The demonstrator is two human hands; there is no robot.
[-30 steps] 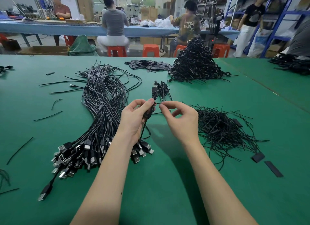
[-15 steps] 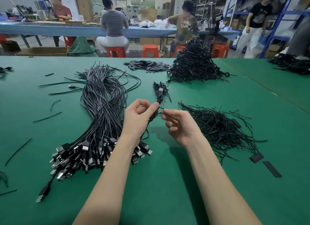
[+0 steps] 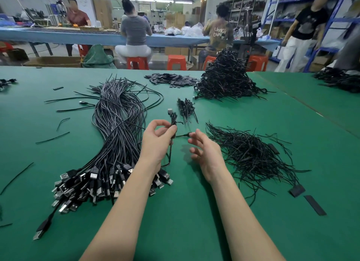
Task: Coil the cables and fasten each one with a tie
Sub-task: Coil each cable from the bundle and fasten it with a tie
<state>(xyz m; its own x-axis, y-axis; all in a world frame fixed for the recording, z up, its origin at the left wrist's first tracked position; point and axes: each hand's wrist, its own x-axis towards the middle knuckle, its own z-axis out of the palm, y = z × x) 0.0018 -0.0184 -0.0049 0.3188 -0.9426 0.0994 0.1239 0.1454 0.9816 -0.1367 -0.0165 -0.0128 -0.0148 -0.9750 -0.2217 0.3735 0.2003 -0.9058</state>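
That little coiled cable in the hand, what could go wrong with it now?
The left hand pinches the coiled cable alone; the right hand is open beside it. If the twisted tie is loose, the coil may spring apart. The cable's dangling tail hangs near the bundle of USB plugs and could snag there.
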